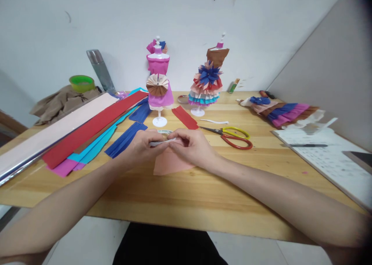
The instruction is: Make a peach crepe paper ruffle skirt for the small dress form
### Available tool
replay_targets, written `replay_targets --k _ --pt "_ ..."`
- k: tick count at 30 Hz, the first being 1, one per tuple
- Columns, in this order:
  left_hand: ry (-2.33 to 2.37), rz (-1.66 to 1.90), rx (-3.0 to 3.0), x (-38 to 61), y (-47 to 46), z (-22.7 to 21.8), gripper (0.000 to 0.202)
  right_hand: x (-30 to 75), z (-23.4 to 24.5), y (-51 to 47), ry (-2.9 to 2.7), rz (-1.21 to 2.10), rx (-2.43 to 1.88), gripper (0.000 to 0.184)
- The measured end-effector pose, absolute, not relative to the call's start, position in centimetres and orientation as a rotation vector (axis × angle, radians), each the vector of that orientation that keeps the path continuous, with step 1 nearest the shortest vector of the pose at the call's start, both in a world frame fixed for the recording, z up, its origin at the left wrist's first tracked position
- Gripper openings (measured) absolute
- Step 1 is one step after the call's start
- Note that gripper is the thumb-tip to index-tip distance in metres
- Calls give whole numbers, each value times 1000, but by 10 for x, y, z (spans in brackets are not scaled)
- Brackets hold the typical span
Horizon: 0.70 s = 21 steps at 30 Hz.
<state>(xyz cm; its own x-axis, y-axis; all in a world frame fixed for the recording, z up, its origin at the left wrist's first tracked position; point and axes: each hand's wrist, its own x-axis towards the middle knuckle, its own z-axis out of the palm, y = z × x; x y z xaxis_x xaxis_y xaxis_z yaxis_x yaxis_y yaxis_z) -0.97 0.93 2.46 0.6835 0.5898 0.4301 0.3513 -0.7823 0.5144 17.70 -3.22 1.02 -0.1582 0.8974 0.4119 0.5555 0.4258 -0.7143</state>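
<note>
Left hand (142, 144): centre of frame, thumb and fingers pinched on a pale folded strip (163, 142).
Right hand (193, 146): centre, just beside the left; thumb and fingertips pinching the same strip's right end.
Peach paper (167, 166): centre, just below the hands, partly covered by them; contact with the right hand unclear.
Scissors (222, 132): right of centre, blades toward the hands, one yellow handle loop, one red.
Red piece (185, 117): above the right hand, near the scissors' tip.
Dress forms: upper centre, pink-clad form (158, 66) left, ruffled-skirt form (205, 87) right.
Blue paper (123, 141): left of the left hand.
</note>
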Motion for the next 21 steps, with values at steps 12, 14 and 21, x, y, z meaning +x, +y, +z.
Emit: replay_targets --k 12,14,21 --pt "594 1134 2967 -5 5 21 29 177 9 -37 -1904 352 -1319 35" --pt "584 1161 3063 -5 3 20 27 177 8 -37 -1924 305 -1326 35" --pt "610 1151 3194 -4 2 14 24 177 9 -40 -1939 295 -1336 37"
